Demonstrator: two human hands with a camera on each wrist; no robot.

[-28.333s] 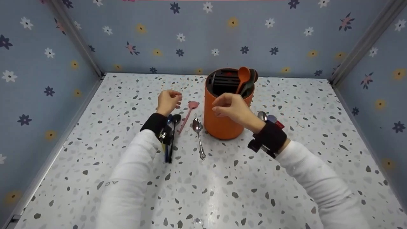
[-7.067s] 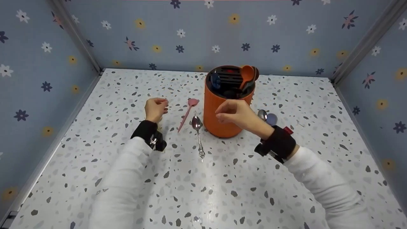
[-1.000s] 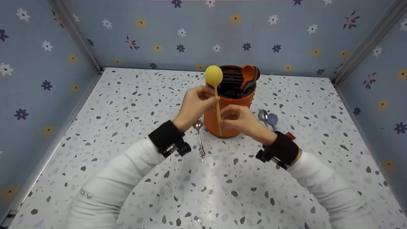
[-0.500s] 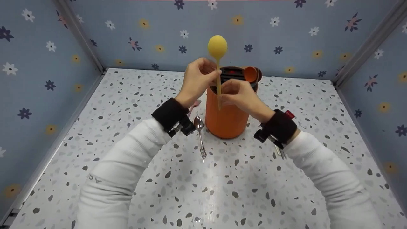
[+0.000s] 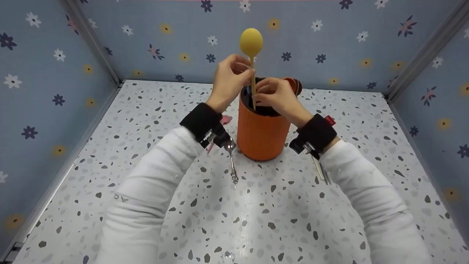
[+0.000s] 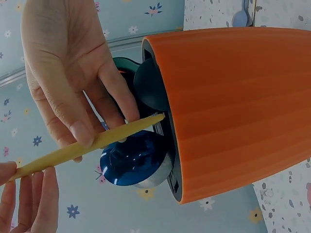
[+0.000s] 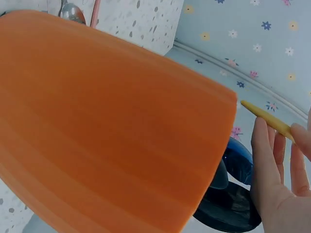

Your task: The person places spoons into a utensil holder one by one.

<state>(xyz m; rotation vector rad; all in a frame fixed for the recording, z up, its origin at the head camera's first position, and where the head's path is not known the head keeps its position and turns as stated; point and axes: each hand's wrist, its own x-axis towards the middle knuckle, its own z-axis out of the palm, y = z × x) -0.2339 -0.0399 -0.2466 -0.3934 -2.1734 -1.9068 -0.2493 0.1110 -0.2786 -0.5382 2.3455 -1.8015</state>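
My left hand (image 5: pixel 228 80) pinches a yellow spoon (image 5: pixel 251 43) high on its handle, just under the bowl. Lower down, my right hand (image 5: pixel 277 96) has thumb and fingers on the same handle. The spoon stands upright, bowl up, its tip at the opening of the orange utensil holder (image 5: pixel 262 137). In the left wrist view, that tip reaches the holder's rim, beside a shiny blue spoon (image 6: pixel 131 160) and a dark green utensil (image 6: pixel 151 85) inside. An orange spoon (image 5: pixel 292 84) in the holder is partly hidden behind my right hand.
Left of the holder a silver spoon (image 5: pixel 233 170) and a pink spoon (image 5: pixel 226 119) lie on the speckled table (image 5: pixel 234 220). Cutlery handles (image 5: pixel 320 170) stick out under my right wrist. Flower-patterned walls enclose the back and sides.
During the last second both hands raised the yellow spoon from in front of the holder to its opening. Longer ago, blue and black spoons lay on the table; they later appeared in the holder.
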